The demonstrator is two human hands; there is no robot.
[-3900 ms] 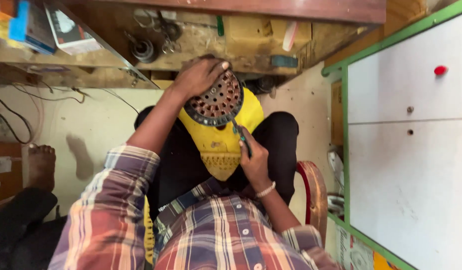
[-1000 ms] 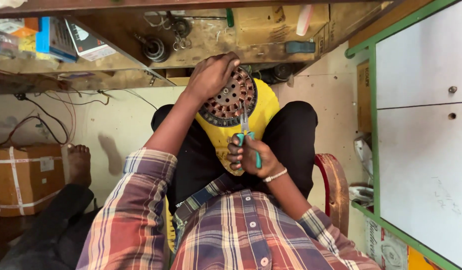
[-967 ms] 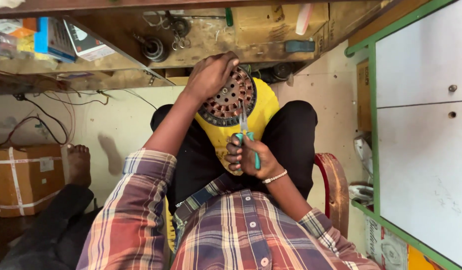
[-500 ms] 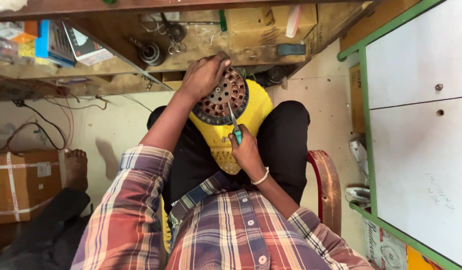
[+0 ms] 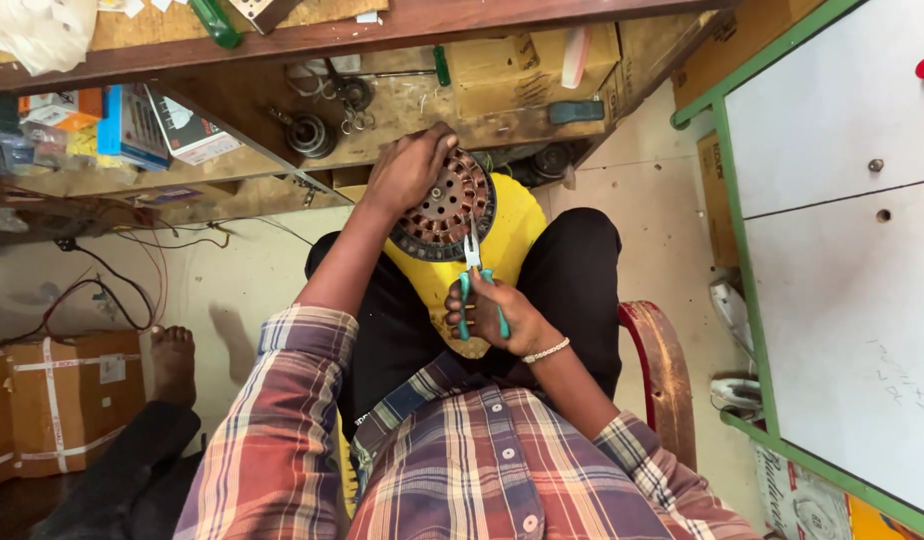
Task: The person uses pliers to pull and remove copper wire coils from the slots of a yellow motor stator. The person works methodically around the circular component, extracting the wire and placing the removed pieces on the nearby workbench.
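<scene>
Since half a second ago the right hand has barely shifted — it still sits low of centre in the frame with the pliers pointed up at the motor winding, and the view has tipped slightly so the white cabinet fills more of the right side.

Its fingers are curled closed around the teal handles of the pliers, which stand a little apart. The metal nose reaches up to the lower edge of the winding and looks to touch it, though the exact contact is too small to tell.

Above it, the left hand lies over the upper left part of the winding, fingers bent down and gripping its rim, so that side of the disc is covered. The winding — a round disc of copper coils with a ring of holes — rests on a yellow cloth spread over the person's lap, just above the middle of the frame, between the two hands.

Along the top of the frame runs a wooden surface with a shelf beneath it holding small boxes at upper left. At lower left stands a taped cardboard box, with another person's bare foot just beside it. A red chair rim curves at the right of the lap.
</scene>
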